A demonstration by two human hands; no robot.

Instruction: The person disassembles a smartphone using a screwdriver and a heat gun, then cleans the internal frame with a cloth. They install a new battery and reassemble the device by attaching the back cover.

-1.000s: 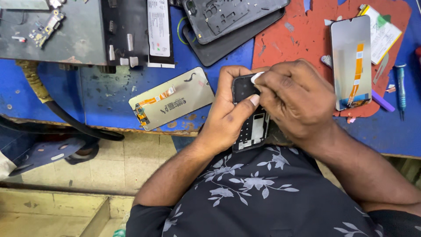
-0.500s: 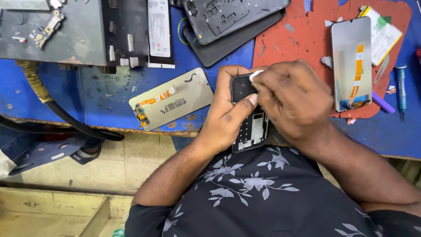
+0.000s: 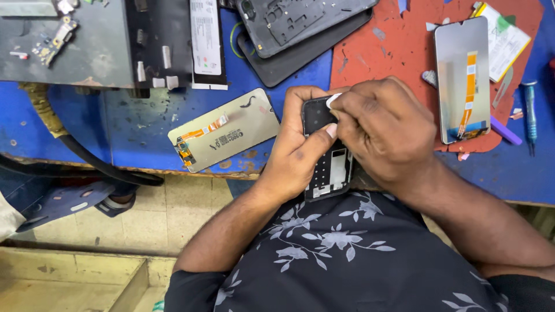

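Detached phone screen (image 3: 224,137), back side up, lies tilted on blue mat left of hands: pale grey-gold rectangle, orange flex cable along it. Second detached screen (image 3: 463,80) upright on red mat at right: grey, glossy, orange flex strip down its middle. White rectangular label (image 3: 205,37) on long black part at top centre. White-and-yellow flat package (image 3: 506,40) tilted at upper right, partly under second screen.

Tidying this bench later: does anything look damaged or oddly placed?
Yes. The blue bench top is scuffed, its front edge chipped and worn. A loose screen panel lies askew near that edge. The red mat is scratched and patchy.
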